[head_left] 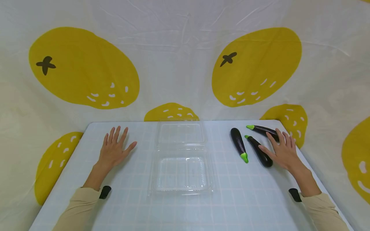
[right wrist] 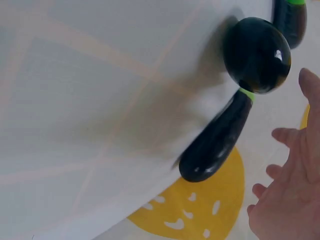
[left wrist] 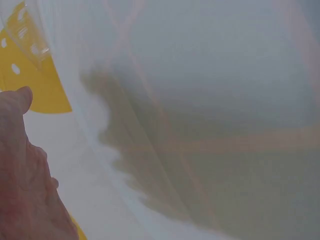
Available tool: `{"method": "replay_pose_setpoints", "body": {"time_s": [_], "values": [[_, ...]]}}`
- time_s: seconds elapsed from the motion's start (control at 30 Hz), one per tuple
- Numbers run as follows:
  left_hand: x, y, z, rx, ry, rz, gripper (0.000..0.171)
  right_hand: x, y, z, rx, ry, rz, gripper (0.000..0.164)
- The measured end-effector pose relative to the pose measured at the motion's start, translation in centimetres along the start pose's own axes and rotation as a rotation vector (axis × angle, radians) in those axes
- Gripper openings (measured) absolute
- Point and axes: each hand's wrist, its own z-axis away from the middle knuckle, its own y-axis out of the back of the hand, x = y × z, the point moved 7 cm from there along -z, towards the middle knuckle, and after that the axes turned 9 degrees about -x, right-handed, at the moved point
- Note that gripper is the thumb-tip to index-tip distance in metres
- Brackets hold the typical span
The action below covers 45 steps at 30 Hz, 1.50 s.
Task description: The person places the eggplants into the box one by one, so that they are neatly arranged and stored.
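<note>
Spread fingers mark my left hand (head_left: 113, 150), which is over the left side of the table with nothing in its grasp. On the right, my right hand (head_left: 284, 150) reaches out with fingers apart, above or beside the eggplants; in the right wrist view a gap shows between it and them. Nearest to it are the middle eggplant (head_left: 259, 151) and the back eggplant (head_left: 264, 130), whose far end the fingers partly cover. A third eggplant (head_left: 238, 144) lies farther left, its green stem toward the front. Between the hands, a clear plastic clamshell container (head_left: 181, 154) stands open.
The white table (head_left: 127, 208) has a faint grid pattern. Behind it hangs a pale cloth (head_left: 176, 64) printed with large yellow fruit, reaching down past both sides. The container's lid (head_left: 181, 133) lies back toward the table's far edge.
</note>
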Motion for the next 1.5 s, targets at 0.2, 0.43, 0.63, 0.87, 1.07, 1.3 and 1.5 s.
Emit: {"method": "replay_pose_setpoints", "body": {"time_s": [0.2, 0.43, 0.63, 0.87, 1.07, 1.3, 1.5], "values": [[0.3, 0.3, 0.2, 0.034, -0.004, 0.008, 0.081, -0.5, 0.2, 0.2, 0.052, 0.021, 0.008, 0.081], [1.5, 1.4, 0.6, 0.229, -0.065, 0.034, 0.055, -1.8, 1.2, 0.5, 0.207, 0.129, 0.024, 0.055], [2.4, 1.8, 0.6, 0.274, -0.060, 0.053, 0.040, -3.0, 2.1, 1.0, 0.355, 0.249, 0.010, 0.043], [3.7, 2.0, 0.7, 0.241, -0.032, 0.106, 0.035, -4.4, 2.6, 1.0, 0.411, 0.315, 0.010, 0.044], [4.6, 1.7, 0.9, 0.224, -0.016, 0.189, 0.035, -5.3, 2.5, 0.8, 0.404, 0.330, 0.004, 0.044], [5.6, 1.2, 1.1, 0.196, -0.002, 0.258, 0.039, -6.2, 2.2, 0.6, 0.391, 0.340, -0.017, 0.045], [6.7, 1.2, 1.3, 0.209, -0.017, 0.296, 0.040, -7.2, 2.1, 0.3, 0.392, 0.378, -0.046, 0.046]]}}
